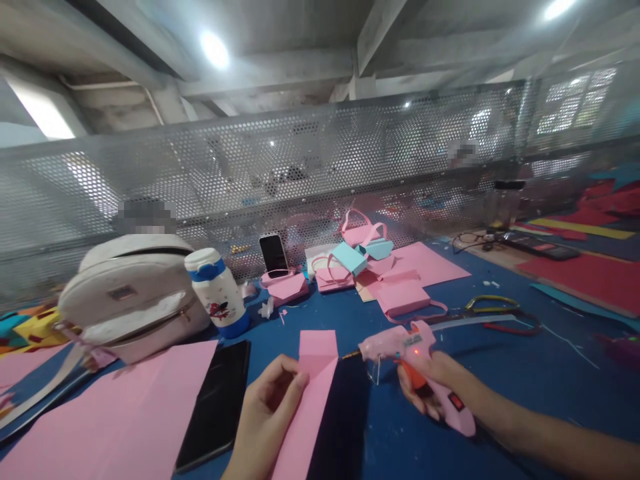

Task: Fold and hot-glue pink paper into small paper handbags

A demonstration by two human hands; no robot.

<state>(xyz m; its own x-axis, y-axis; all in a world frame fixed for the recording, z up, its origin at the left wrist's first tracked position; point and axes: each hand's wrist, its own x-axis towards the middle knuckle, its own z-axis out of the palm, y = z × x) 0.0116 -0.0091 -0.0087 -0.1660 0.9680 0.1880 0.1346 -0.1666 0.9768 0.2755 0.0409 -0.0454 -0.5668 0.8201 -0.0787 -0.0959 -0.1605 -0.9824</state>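
My left hand (274, 407) pinches the left edge of a long pink paper strip (313, 407) between thumb and fingers. The strip has a crease near its far end, where a short flap bends off. Around the handle of a pink hot glue gun (415, 353) my right hand (425, 387) is closed, fingers by its orange trigger. A red light glows on the gun's body. The metal nozzle points left and lies close to the strip's right edge; I cannot tell whether they touch. A glue stick (465, 322) sticks out of the gun's back.
A black tablet or large phone (215, 407) and pink sheets (120, 413) lie left, before a white backpack (135, 293) and a bottle (216, 293). Several small paper bags (287, 288) stand behind. Scissors (510, 323) lie right. A perforated metal screen (300, 173) closes the back.
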